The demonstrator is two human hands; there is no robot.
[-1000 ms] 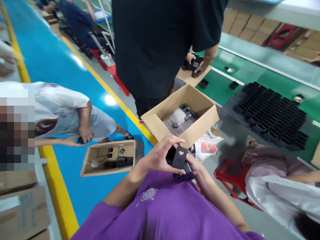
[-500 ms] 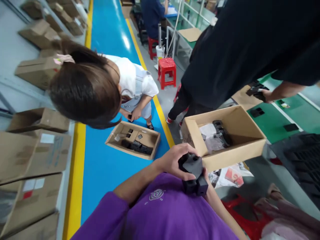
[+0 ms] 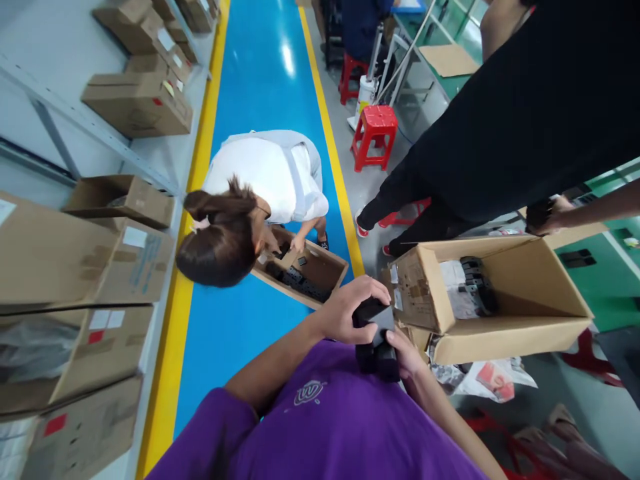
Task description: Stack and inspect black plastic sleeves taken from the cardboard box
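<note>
Close to my purple shirt, my left hand [image 3: 353, 310] is closed around black boxy parts [image 3: 383, 320], thumb on the near side and fingers over the top. From the other side, my right hand [image 3: 407, 353] grips the same stack, its thumb against the parts. The black pieces sit close together, and I cannot make out their exact kind or number. Right of my hands stands an open cardboard box [image 3: 525, 340], with similar black parts [image 3: 477, 287] and some white wrapping in its left half.
Ahead, a crouching person in white [image 3: 265, 177] reaches into a shallow carton [image 3: 330, 267] on the blue floor. At right, a person in black [image 3: 500, 147] holds a dark part by a green table [image 3: 575, 287]. Shelved cartons [image 3: 140, 107] line the left; a red stool [image 3: 375, 133] stands ahead.
The person in white has bent down, hands now in the shallow carton. The co-worker's hand in black has moved to the box's far edge. My right thumb now shows on the parts; the view has shifted.
</note>
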